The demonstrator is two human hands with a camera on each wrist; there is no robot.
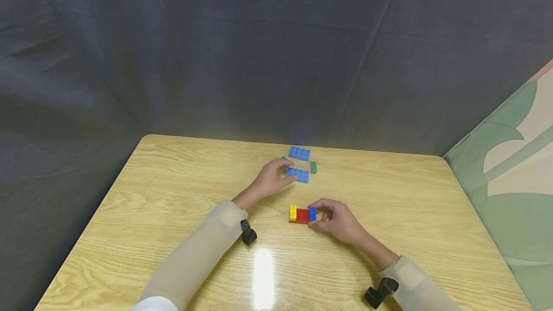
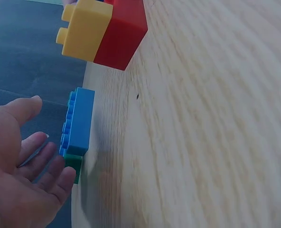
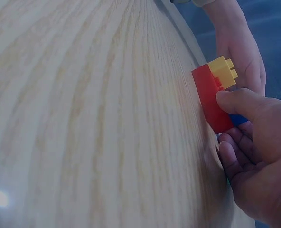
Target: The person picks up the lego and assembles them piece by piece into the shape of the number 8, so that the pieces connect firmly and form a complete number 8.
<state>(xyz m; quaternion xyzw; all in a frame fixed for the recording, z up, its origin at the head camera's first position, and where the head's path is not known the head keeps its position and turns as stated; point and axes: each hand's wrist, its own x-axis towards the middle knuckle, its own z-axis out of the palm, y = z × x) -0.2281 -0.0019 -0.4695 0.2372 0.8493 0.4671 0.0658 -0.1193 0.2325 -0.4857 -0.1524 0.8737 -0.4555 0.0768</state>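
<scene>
On the table, a red brick (image 1: pixel 302 216) carries a yellow brick (image 1: pixel 293 212) at its left end and a dark blue brick (image 1: pixel 313 213) at its right end. My right hand (image 1: pixel 339 220) grips this joined piece by its right end, thumb against the red side in the right wrist view. Farther back, my left hand (image 1: pixel 271 177) reaches beside a light blue brick (image 1: pixel 303 175), its fingers loosely spread. The left wrist view shows a gap between that hand's thumb and fingers, with nothing held there. Whether a fingertip touches the light blue brick, I cannot tell.
A second light blue brick (image 1: pixel 299 153) lies near the table's back edge. One green brick (image 1: pixel 313 167) is to the right; another green brick (image 1: pixel 283 158) is partly hidden behind my left hand. A dark curtain (image 1: pixel 259 61) hangs behind the wooden table (image 1: pixel 173 181).
</scene>
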